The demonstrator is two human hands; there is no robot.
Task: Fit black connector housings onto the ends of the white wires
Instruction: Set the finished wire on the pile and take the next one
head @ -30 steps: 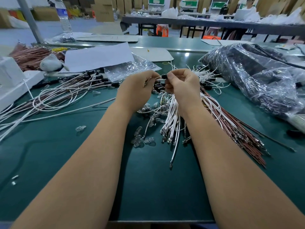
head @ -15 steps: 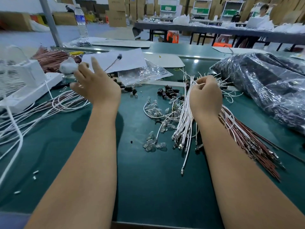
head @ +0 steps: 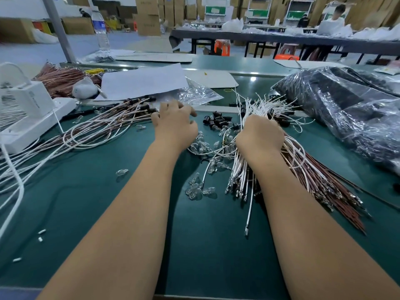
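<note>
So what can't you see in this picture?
Head view, the only one:
- Right hand: its back hides the fingers and the grip on the white wires.
- Left hand: fingertips face away, so whether they touch the finished wires is unclear.
- Black housings: too small to count.
- Black bag: glare hides the contents; the right edge cuts it off.

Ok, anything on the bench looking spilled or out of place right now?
Small clear bulbs lie scattered loose over the green mat, one stray well left of the rest. A single white wire has slid out of the bundle that the right hand grips. Nothing looks damaged.
</note>
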